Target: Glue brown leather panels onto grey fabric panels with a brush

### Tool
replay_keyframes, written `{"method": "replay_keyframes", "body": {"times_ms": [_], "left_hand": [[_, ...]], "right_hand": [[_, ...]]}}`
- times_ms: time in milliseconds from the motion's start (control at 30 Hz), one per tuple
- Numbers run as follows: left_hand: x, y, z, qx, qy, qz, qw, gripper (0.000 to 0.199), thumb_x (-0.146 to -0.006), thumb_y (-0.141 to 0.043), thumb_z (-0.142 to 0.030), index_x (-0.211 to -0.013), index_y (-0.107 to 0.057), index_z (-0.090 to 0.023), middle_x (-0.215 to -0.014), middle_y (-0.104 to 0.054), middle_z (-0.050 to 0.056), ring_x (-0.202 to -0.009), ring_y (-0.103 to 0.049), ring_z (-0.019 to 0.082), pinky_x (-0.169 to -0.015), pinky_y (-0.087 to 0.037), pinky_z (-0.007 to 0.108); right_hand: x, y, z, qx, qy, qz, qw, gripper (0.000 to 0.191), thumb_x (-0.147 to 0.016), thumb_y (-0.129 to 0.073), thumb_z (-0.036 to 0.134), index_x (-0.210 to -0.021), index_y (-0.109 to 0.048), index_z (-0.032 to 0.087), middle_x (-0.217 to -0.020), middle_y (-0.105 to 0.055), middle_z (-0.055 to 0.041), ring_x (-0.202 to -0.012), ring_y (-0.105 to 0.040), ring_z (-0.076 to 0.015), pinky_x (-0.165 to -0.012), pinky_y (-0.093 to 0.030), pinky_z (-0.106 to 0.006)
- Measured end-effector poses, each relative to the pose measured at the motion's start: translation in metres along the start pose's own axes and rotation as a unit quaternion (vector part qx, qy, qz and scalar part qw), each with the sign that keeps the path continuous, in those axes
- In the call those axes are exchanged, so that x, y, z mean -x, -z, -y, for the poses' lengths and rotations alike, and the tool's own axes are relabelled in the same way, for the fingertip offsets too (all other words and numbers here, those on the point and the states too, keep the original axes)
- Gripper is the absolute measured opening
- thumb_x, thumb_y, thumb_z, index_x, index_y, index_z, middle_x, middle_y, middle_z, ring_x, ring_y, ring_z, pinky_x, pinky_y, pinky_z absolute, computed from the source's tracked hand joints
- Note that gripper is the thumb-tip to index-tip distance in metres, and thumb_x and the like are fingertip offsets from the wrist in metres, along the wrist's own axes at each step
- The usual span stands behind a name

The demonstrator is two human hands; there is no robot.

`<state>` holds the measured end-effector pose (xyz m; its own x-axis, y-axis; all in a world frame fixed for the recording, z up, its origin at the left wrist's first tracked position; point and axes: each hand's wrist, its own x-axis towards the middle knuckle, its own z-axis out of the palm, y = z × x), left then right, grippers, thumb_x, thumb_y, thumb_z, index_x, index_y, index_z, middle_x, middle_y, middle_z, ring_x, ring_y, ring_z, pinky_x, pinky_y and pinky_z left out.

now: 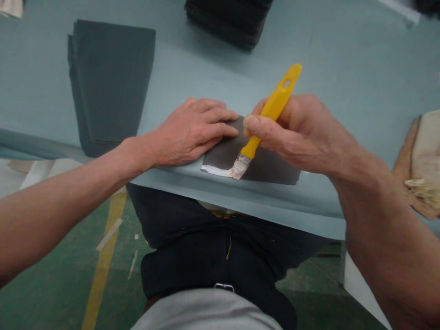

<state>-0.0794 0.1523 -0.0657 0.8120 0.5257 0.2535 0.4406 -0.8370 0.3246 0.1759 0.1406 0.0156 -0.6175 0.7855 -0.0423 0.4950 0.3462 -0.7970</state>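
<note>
A dark grey sheet-like piece (271, 167) lies at the front edge of the table, partly covered by both hands. My left hand (202, 130) rests flat on its left side, fingers stretched out. In my right hand (292, 123) is a paintbrush (275, 103) with a yellow handle, pinched between thumb and fingers and tilted. Its pale, wet-looking bristles touch the near edge of the piece. From the left corner to the bristles runs a white coated strip (216, 170) along that edge.
Dark grey flat pieces (113, 78) lie overlapping at the left of the light blue table (337, 59). A thick black stack (228, 18) stands at the back. At the right edge sits a beige and brown object (426, 151) with crusted residue. The table's front edge is near my body.
</note>
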Motion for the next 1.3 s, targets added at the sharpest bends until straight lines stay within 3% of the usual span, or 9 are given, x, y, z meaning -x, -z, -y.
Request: {"method": "replay_keyframes", "body": {"times_ms": [200,367,467,600,867,1100,1300], "left_hand": [[0.0,0.0,0.002,0.038,0.014,-0.018,0.999,0.04,-0.111,-0.041,-0.041,-0.144,-0.062,-0.048,-0.157,-0.065,-0.001,-0.149,-0.055,0.033,-0.114,-0.048,0.059],[0.002,-0.002,0.008,0.009,-0.014,-0.012,1.0,0.046,-0.111,-0.039,-0.039,-0.154,-0.057,-0.041,-0.163,-0.06,0.004,-0.147,-0.054,0.038,-0.111,-0.048,0.065],[0.005,-0.005,0.015,0.007,-0.031,-0.017,0.999,0.05,-0.109,-0.042,-0.036,-0.158,-0.055,-0.039,-0.165,-0.059,0.005,-0.144,-0.054,0.037,-0.11,-0.048,0.068],[0.008,-0.007,0.022,0.005,-0.041,-0.025,0.999,0.057,-0.107,-0.046,-0.031,-0.163,-0.049,-0.04,-0.167,-0.056,0.001,-0.145,-0.054,0.035,-0.112,-0.048,0.068],[0.009,0.001,0.024,-0.002,-0.044,-0.003,0.999,0.065,-0.105,-0.047,-0.03,-0.168,-0.041,-0.047,-0.173,-0.048,-0.006,-0.147,-0.054,0.035,-0.116,-0.047,0.064],[0.009,0.002,0.028,-0.002,-0.051,0.009,0.999,0.072,-0.102,-0.048,-0.031,-0.168,-0.034,-0.056,-0.176,-0.037,-0.017,-0.148,-0.054,0.037,-0.112,-0.049,0.066],[0.01,0.004,0.029,-0.001,-0.046,0.013,0.999,0.074,-0.1,-0.047,-0.029,-0.167,-0.034,-0.057,-0.176,-0.037,-0.018,-0.147,-0.054,0.036,-0.113,-0.049,0.068]], "right_hand": [[0.009,0.011,-0.009,-0.011,-0.004,0.016,1.0,0.048,-0.109,-0.058,0.048,-0.069,-0.058,0.022,-0.064,-0.048,0.0028,-0.058,-0.039,-0.0108,-0.054,-0.027,-0.03],[0.017,0.018,-0.014,-0.02,-0.008,0.022,1.0,0.044,-0.109,-0.059,0.04,-0.07,-0.059,0.021,-0.061,-0.047,0.0039,-0.055,-0.037,-0.0093,-0.054,-0.026,-0.029],[0.021,0.023,-0.017,-0.019,-0.005,0.023,1.0,0.046,-0.11,-0.058,0.044,-0.071,-0.06,0.021,-0.059,-0.047,0.0041,-0.053,-0.035,-0.0089,-0.053,-0.025,-0.029],[0.028,0.03,-0.023,-0.027,-0.015,0.024,0.999,0.053,-0.108,-0.059,0.057,-0.069,-0.059,0.021,-0.059,-0.047,0.0032,-0.054,-0.035,-0.0097,-0.051,-0.026,-0.029],[0.042,0.042,-0.037,-0.025,-0.015,0.032,0.999,0.053,-0.109,-0.058,0.054,-0.067,-0.059,0.021,-0.062,-0.05,0.0028,-0.056,-0.039,-0.0096,-0.052,-0.028,-0.029],[0.057,0.05,-0.043,-0.072,-0.095,-0.029,0.992,0.047,-0.099,-0.08,0.046,-0.065,-0.061,0.02,-0.057,-0.042,0.0036,-0.055,-0.03,-0.0091,-0.051,-0.019,-0.033],[0.067,0.067,-0.05,-0.007,-0.068,0.025,0.997,0.048,-0.109,-0.065,0.041,-0.066,-0.058,0.02,-0.057,-0.042,0.003,-0.056,-0.031,-0.0096,-0.051,-0.022,-0.032]]}}
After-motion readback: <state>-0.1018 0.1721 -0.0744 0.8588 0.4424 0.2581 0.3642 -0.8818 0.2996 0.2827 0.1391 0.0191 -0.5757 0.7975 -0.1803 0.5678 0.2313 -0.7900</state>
